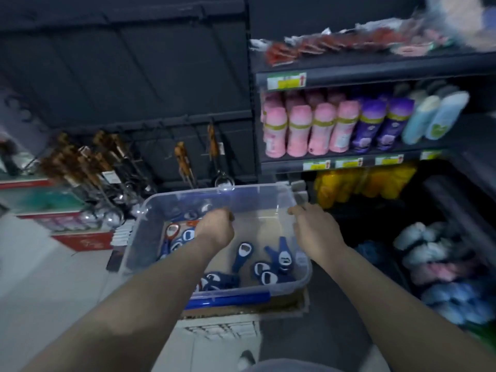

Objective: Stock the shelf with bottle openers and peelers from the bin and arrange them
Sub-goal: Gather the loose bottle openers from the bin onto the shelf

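A clear plastic bin (264, 198) sits on a cardboard box (295, 302) in front of me. Several blue bottle openers (243, 255) lie scattered on its floor, and one opener with an orange rim (173, 230) lies at the left. My left hand (214, 228) is inside the bin above the left pile, with its fingers curled downward and hidden behind the back of the hand. I cannot see whether it holds anything. My right hand (312, 224) grips the bin's right rim near the far corner.
Behind the bin, a dark peg wall (150, 76) carries hanging ladles and wooden-handled utensils (80, 162). To the right, shelves hold pink bottles (298, 130), purple bottles (371, 124) and yellow packs (362, 183). Soft blue and grey items (442, 264) fill the lower right. A white crate (222, 328) stands beneath the box.
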A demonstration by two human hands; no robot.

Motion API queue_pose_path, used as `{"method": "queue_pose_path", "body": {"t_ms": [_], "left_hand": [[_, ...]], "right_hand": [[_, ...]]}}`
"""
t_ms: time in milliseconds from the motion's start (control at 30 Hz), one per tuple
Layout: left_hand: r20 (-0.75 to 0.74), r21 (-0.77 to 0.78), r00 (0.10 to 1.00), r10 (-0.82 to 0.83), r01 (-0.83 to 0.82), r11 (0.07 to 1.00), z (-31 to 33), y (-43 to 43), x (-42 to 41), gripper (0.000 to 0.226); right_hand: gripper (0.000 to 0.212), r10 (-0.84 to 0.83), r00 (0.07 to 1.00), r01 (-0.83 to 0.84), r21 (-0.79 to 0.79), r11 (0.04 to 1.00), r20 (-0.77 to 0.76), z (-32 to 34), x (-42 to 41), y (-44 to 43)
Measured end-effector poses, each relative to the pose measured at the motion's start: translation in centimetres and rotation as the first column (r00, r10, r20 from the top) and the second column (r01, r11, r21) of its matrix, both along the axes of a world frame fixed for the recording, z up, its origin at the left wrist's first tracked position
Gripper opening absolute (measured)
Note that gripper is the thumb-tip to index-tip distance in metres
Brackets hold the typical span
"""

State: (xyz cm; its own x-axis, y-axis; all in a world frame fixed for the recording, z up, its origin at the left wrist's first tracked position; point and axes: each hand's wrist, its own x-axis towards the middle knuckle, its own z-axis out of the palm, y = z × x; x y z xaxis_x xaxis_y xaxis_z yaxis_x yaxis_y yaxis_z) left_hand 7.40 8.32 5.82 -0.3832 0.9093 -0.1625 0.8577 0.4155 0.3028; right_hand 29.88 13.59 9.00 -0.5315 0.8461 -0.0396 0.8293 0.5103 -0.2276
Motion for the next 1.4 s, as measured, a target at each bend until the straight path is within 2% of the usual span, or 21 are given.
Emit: {"method": "queue_pose_path", "body": {"t_ms": [100, 267, 333, 433, 600, 733, 800, 900, 967, 1033, 1133, 1200, 1267, 1400], "left_hand": [[0.021, -0.128, 0.999, -0.027, 0.029, 0.991, -0.9, -1.4, -3.0, 0.028], [0.139, -0.209, 0.99, 0.018, 0.012, 0.978, -3.3, -3.2, -4.8, 0.029], [0.176, -0.231, 0.984, 0.032, 0.01, 0.973, -4.0, -3.6, -4.7, 0.031], [0.22, -0.243, 0.974, 0.061, -0.006, 0.97, -4.8, -4.0, -4.5, 0.03], [0.239, -0.306, 0.958, 0.16, -0.082, 0.948, -5.4, -4.8, -5.3, 0.033], [0.159, -0.451, 0.977, 0.142, -0.056, 0.891, -5.7, -5.1, -5.3, 0.032], [0.123, -0.522, 0.987, 0.099, -0.02, 0.853, -5.7, -5.0, -5.0, 0.035], [0.137, -0.55, 0.99, 0.018, 0.061, 0.833, -6.4, -4.7, -4.4, 0.047], [0.148, -0.575, 0.987, -0.056, 0.132, 0.808, -6.6, -4.4, -3.6, 0.055], [0.113, -0.636, 0.978, -0.177, 0.208, 0.743, -6.7, -4.0, -2.7, 0.062], [0.009, -0.703, 0.947, -0.322, 0.235, 0.671, -6.8, -3.4, -2.0, 0.057], [-0.046, -0.696, 0.925, -0.378, 0.242, 0.676, -6.8, -3.5, -2.2, 0.052], [-0.023, -0.67, 0.929, -0.369, 0.259, 0.696, -6.9, -3.7, -2.9, 0.046], [0.114, -0.63, 0.971, -0.212, 0.236, 0.74, -7.3, -4.8, -4.9, 0.034]], "right_hand": [[0.043, 0.031, 0.999, -0.029, -0.188, 0.982, 0.008, -1.8, -3.2, -0.5], [0.031, 0.102, 0.965, -0.006, -0.366, 0.93, 0.242, -5.4, -5.6, -0.7], [0.033, 0.205, 0.916, -0.047, -0.417, 0.908, 0.344, -7.0, -6.4, -0.7], [0.049, 0.349, 0.818, -0.097, -0.488, 0.868, 0.458, -8.8, -7.5, -0.7], [0.057, 0.415, 0.786, -0.15, -0.51, 0.847, 0.458, -10.6, -8.1, -0.4], [0.031, 0.449, 0.762, -0.173, -0.521, 0.836, 0.467, -11.3, -8.7, 0.0], [0.026, 0.468, 0.744, -0.226, -0.48, 0.848, 0.477, -11.3, -8.6, 0.2], [0.027, 0.48, 0.769, -0.291, -0.437, 0.851, 0.422, -11.1, -8.1, 0.8], [0.027, 0.451, 0.833, -0.292, -0.437, 0.851, 0.32, -10.7, -7.8, 1.2], [0.028, 0.391, 0.898, -0.279, -0.426, 0.861, 0.201, -10.2, -7.7, 1.6], [0.024, 0.341, 0.937, -0.28, -0.415, 0.866, 0.08, -9.7, -7.9, 2.0], [0.021, 0.327, 0.945, -0.277, -0.455, 0.846, 0.032, -9.5, -8.1, 1.8], [0.018, 0.302, 0.953, -0.26, -0.495, 0.829, 0.006, -9.3, -8.4, 1.3], [0.027, 0.251, 0.967, -0.197, -0.503, 0.841, 0.041, -9.0, -9.5, 0.6]]}}
